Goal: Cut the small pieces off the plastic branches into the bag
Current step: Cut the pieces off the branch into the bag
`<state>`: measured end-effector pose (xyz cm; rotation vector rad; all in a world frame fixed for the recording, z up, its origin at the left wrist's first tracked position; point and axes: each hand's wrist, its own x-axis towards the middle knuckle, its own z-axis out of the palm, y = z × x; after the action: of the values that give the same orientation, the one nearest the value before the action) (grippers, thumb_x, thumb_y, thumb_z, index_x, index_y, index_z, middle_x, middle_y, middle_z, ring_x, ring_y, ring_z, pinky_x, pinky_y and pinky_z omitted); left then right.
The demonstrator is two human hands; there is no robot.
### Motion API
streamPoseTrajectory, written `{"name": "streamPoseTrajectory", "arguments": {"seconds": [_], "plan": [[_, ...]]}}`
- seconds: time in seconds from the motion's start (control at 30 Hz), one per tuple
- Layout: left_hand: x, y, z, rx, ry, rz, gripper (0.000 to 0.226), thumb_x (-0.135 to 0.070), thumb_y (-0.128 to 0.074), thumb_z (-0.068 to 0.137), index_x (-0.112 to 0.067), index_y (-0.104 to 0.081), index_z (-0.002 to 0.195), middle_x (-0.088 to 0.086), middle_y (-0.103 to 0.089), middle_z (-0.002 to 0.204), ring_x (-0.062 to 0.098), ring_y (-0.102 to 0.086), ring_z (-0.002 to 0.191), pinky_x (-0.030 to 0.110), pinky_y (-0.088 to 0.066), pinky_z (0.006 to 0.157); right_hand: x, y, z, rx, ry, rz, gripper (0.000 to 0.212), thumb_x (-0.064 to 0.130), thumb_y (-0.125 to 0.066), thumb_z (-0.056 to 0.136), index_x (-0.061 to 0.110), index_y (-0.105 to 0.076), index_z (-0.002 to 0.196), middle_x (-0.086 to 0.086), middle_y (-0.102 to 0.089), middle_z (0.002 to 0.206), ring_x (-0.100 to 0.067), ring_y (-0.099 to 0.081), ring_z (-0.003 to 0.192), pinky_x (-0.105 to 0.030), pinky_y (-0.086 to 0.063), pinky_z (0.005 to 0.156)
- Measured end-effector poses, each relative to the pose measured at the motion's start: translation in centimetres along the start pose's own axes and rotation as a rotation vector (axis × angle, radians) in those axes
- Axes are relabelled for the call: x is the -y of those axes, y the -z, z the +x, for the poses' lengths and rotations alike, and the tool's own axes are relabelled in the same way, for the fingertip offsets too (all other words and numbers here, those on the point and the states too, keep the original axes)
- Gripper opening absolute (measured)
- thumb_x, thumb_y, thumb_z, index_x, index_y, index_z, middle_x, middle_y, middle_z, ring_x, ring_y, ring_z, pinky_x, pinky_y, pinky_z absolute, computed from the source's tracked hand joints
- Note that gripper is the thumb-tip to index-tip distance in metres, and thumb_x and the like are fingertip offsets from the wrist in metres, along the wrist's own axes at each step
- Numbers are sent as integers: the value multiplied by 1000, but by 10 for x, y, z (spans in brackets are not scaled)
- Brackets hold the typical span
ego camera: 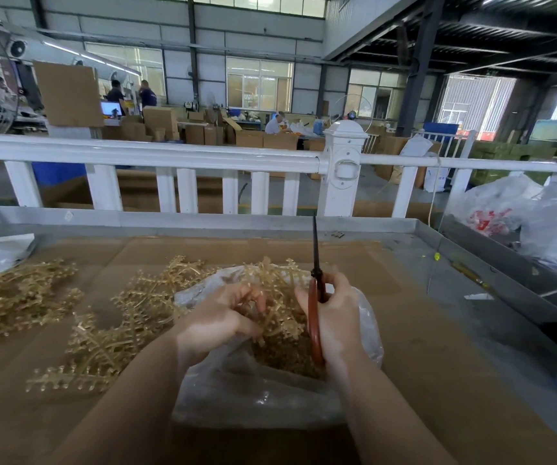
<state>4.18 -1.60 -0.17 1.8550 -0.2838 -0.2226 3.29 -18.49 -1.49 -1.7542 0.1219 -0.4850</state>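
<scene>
From the head view, the clear plastic bag (263,391) lies open on the cardboard-covered table (438,347), with golden cut pieces (287,357) heaped inside. Over the bag's mouth the left hand (216,317) curls around a plastic branch (280,297), while the right hand (334,317) grips red-handled scissors (315,297), blades together pointing away. More golden branches (102,330) lie left of the bag

Tabletop (438,330) covered with brown cardboard sheet, grey metal rim at far edge. White railing (170,156) runs behind it, with capped post (344,169). Crumpled plastic bags with red print (495,209) at right. Beyond: stacked cardboard boxes (203,132), lit monitor (111,108), two standing people (129,94), one seated person (273,124).
</scene>
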Motion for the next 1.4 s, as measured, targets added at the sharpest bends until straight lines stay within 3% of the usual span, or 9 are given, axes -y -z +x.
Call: {"name": "streamPoseTrajectory", "arguments": {"seconds": [0.2, 0.33, 0.47, 0.6, 0.77, 0.9, 1.0, 1.17, 1.4], "plan": [[3, 0, -1, 80, -65, 42, 27, 14, -66, 76, -12, -59, 78, 13, -65, 87, 34, -64, 94, 45, -52, 89, -5, -1, -3, 105, -52, -150, 28, 13, -69, 84, 36, -53, 86, 15, -61, 80, -15, -65, 89, -36, -53, 85], [6, 2, 2, 9, 27, -198, 24, 4, -71, 68, -12, -61, 83, 2, -62, 66, 12, -57, 54, 21, -41, 46, -6, -1, -6, 111, -30, -166, 36, 6, -68, 80, 37, -52, 83, 13, -63, 81, -16, -66, 86, -36, -54, 82], [8, 4, 9, -246, 68, -421, 29, -23, -81, 75, -8, -61, 89, 4, -64, 70, 17, -60, 56, 24, -47, 53, -8, -3, -7, 55, -5, -128, 32, 9, -68, 83, 37, -53, 83, 10, -65, 80, -16, -66, 80, -35, -55, 77], [8, 0, 12, -386, 65, -136, 38, -5, -72, 81, -10, -57, 116, 5, -63, 74, 15, -59, 56, 18, -47, 45, -10, -3, -7, 16, 34, -143, 19, 16, -66, 89, 30, -56, 98, 11, -65, 86, -12, -65, 88, -33, -54, 84], [13, -6, 14, -323, 119, 108, 70, -30, -76, 77, 1, -48, 133, -2, -57, 75, 9, -50, 64, 8, -42, 48, -10, -2, -9, 37, 29, -149, 20, 16, -65, 89, 23, -60, 107, 2, -69, 94, -15, -66, 89, -38, -55, 85], [15, -3, 16, -356, 165, 116, 40, -20, -75, 81, 2, -62, 112, 16, -70, 87, 24, -65, 76, 36, -56, 69, -11, -2, -10, 42, 65, -173, 23, 16, -66, 88, 31, -56, 103, 10, -66, 92, -11, -64, 92, -33, -54, 88], [16, -4, 16, -375, 136, 149, 23, -13, -74, 82, -3, -66, 101, 2, -66, 65, 12, -61, 57, 16, -45, 46, -9, 1, -12, 99, 97, -139, 29, 15, -69, 85, 39, -54, 95, 13, -67, 89, -5, -64, 89, -23, -53, 84], [11, 0, 12, -444, 173, -224, 19, 2, -62, 88, -6, -60, 106, 3, -68, 64, 14, -65, 50, 25, -50, 44, -2, 0, -13, 192, 106, -87, 29, 11, -72, 83, 35, -58, 92, 11, -68, 90, -3, -64, 89, -16, -51, 82], [-2, 44, 9, -732, 288, -603, 10, -14, -60, 86, -7, -57, 80, -1, -44, 41, 8, -35, 22, 11, -26, 31, 12, 12, -10, 59, 76, 92, 29, 4, -70, 83, 28, -55, 87, -3, -69, 83, -16, -67, 76, -25, -55, 69]]}}
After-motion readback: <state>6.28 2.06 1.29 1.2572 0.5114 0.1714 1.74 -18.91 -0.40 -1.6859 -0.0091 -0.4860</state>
